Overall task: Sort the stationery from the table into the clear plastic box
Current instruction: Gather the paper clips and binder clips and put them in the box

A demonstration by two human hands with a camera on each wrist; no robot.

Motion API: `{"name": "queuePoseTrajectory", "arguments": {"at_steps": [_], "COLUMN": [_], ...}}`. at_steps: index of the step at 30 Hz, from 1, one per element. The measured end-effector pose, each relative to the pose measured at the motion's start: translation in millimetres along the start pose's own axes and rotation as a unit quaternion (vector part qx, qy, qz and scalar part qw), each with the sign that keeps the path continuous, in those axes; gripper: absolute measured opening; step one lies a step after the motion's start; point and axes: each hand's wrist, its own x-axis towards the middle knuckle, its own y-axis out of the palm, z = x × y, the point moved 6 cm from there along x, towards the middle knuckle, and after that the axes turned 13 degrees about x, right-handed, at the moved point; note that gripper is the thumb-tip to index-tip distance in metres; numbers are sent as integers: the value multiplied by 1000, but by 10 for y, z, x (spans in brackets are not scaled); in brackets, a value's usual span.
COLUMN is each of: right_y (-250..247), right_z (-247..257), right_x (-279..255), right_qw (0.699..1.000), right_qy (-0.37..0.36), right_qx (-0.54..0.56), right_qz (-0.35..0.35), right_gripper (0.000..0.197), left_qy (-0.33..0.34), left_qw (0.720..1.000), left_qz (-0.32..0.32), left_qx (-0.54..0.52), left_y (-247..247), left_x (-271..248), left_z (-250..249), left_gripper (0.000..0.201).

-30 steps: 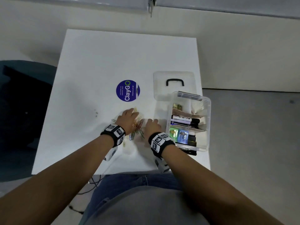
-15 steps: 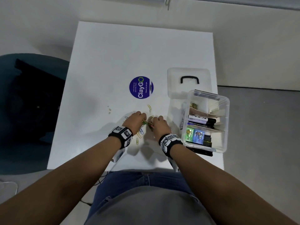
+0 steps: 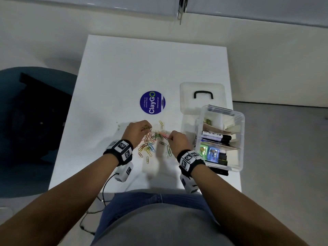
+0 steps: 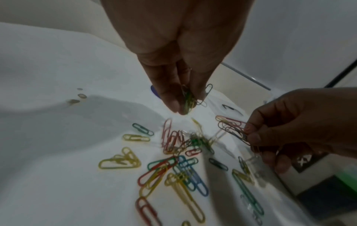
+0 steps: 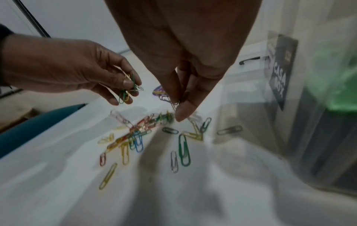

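Hands (image 3: pixel 140 129) apart now, seemingly clips (image 4: pixel 188 97) lifted

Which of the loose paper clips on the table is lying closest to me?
The yellow paper clip, alone at the pile's near edge; the other loose clips lie farther up the table.

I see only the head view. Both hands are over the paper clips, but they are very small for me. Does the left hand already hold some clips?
Observer: Yes. In the left wrist view the left hand pinches a small bunch of clips, mostly green and yellow, above the table.
Operator: And the right hand?
Observer: The right hand pinches several clips too; the left wrist view shows them sticking out from its fingertips.
Operator: Is there writing on the clear box?
Observer: The right wrist view shows a dark label on the clear plastic box reading "CASA BOX".
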Motion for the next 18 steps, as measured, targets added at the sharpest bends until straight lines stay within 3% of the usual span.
{"name": "queuePoseTrajectory", "arguments": {"at_steps": [11,18], "right_y": [-970,-1844], "right_z": [123,-74], "right_x": [-247,-433], "right_qw": [966,933], "right_qy": [-107,-141], "right_qx": [221,280], "right_qz": [-74,-177], "right_gripper": [8,8], "left_qy": [20,80], "left_qw": [976,966], "left_qz": [-73,-58], "left_qx": [-203,-241], "left_y": [-399,-195], "left_x": [-31,182], "left_z": [-995,-1902], "left_gripper": [10,10]}}
